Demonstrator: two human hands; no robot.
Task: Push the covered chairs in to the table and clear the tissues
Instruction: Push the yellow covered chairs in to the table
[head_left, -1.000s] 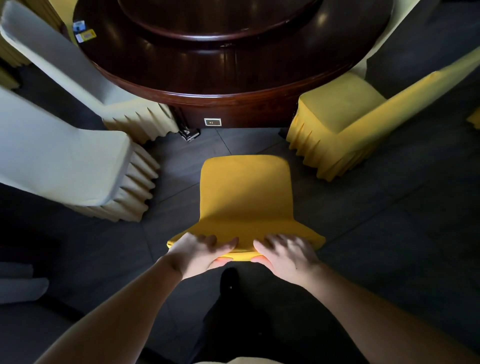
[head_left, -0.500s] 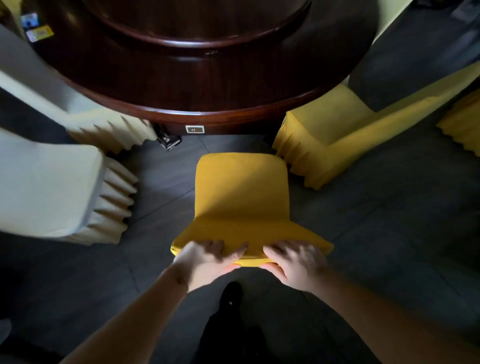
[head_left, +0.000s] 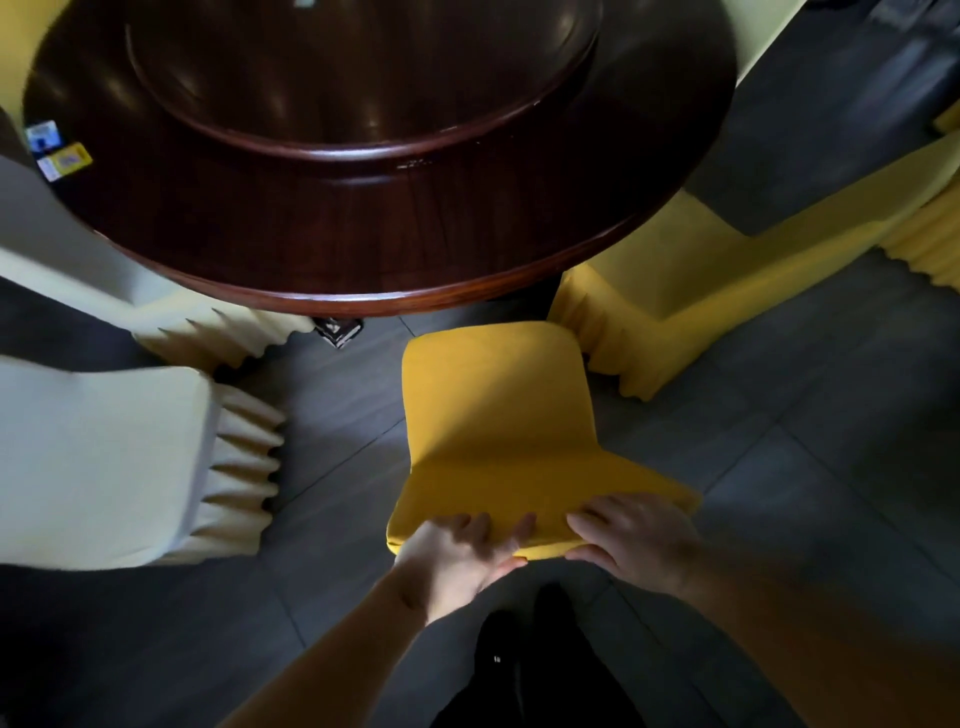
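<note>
The top edge of a yellow chair (head_left: 498, 415) back is gripped by both hands. Fingers of the left hand (head_left: 457, 558) are laid side by side over the front of the edge, with the thumb tucked beneath, so the padded rim is pinched. The right hand (head_left: 636, 540) is set just beside it, fingers slightly spread over the top, thumb under the rim.

The chair is wrapped in smooth, matte stretch fabric (no wrinkles seen); beyond the fingertips the rounded seat front lies just short of the table (head_left: 379, 249) rim. The table is round, of dark polished wood, with a raised circular turntable (head_left: 363, 83) reflecting light.

Beyond and left of the left fingers, two pale cream chairs (head_left: 104, 467) with pleated skirts are seen. Right of the right fingers, another yellow skirted chair (head_left: 675, 291) is tucked partly under the table. Small packets (head_left: 57, 150), blurred, lie on the far left of the tabletop. The floor (head_left: 805, 493) is of dark grey tiles.
</note>
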